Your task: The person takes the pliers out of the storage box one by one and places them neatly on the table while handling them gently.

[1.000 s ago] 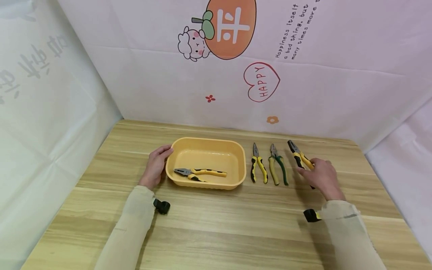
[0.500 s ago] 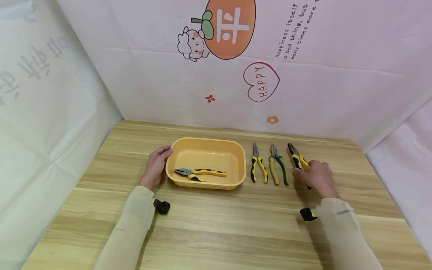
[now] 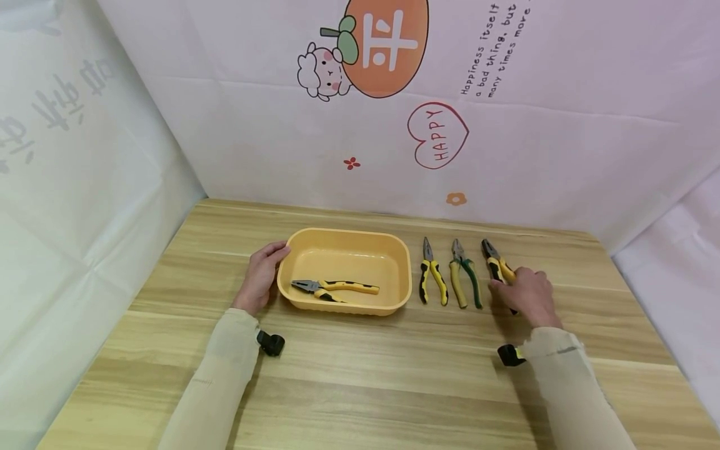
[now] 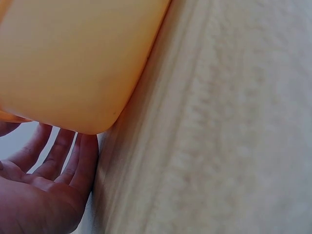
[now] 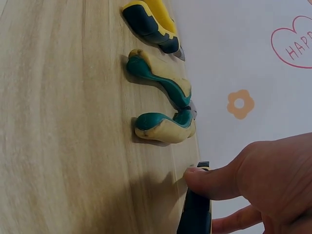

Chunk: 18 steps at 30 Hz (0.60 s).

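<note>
A yellow plastic tray [image 3: 349, 307] sits left of centre, with yellow-and-black combination pliers [image 3: 345, 286] lying in it. My left hand [image 3: 261, 275] rests at the tray's left end, its fairly straight fingers [image 4: 58, 151] touching the end wall by the rim. On the right, my right hand [image 3: 529, 292] grips another pair of yellow-and-black combination pliers [image 3: 494, 262] by the handles, jaws pointing away from me. The thumb [image 5: 209, 181] presses on a black part of the handle in the right wrist view; the other fingers are partly hidden.
Between tray and right hand lie yellow-and-black needle-nose pliers [image 3: 433, 275] and green-and-tan pliers [image 3: 465, 278], side by side on the wooden table [image 3: 388, 387]. A printed white cloth [image 3: 270, 150] hangs behind the table's far edge.
My right hand has shifted slightly left and down with the pliers, bringing them closer to the green-handled pair. The left hand and tray have stayed put.
</note>
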Available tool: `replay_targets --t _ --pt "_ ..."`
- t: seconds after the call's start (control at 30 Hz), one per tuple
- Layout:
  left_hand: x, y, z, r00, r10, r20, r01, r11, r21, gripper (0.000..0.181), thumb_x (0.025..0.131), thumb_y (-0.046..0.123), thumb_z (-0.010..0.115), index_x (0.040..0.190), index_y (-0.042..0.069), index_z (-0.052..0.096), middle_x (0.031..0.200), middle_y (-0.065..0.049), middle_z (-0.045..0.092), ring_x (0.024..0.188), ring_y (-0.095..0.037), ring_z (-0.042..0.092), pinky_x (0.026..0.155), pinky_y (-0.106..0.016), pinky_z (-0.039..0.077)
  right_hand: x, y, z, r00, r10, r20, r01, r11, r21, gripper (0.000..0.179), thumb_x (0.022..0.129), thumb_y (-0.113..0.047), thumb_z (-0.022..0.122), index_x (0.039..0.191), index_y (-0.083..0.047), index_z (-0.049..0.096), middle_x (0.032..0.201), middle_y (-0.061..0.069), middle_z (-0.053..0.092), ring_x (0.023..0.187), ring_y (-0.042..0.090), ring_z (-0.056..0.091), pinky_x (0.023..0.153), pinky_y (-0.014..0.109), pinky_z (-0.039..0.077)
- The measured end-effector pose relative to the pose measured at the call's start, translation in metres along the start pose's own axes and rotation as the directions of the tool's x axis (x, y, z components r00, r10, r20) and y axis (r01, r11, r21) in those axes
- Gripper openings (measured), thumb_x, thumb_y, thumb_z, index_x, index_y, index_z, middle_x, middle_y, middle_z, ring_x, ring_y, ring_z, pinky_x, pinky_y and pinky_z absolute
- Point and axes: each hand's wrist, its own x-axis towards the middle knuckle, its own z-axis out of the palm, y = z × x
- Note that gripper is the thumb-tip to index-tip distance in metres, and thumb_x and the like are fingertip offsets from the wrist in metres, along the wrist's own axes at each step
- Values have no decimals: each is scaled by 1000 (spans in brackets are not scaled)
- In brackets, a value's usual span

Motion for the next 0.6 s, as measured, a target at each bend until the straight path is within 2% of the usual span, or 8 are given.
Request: replay_targets --t 0.6 --pt "-1 1 1 1000 -3 -3 3 1000 7 42 107 22 53 142 -2 53 141 -15 53 108 -15 59 85 -19 53 1 -3 3 999 43 11 -43 999 -8 46 101 -37 59 88 6 53 89 26 43 87 42 40 67 44 36"
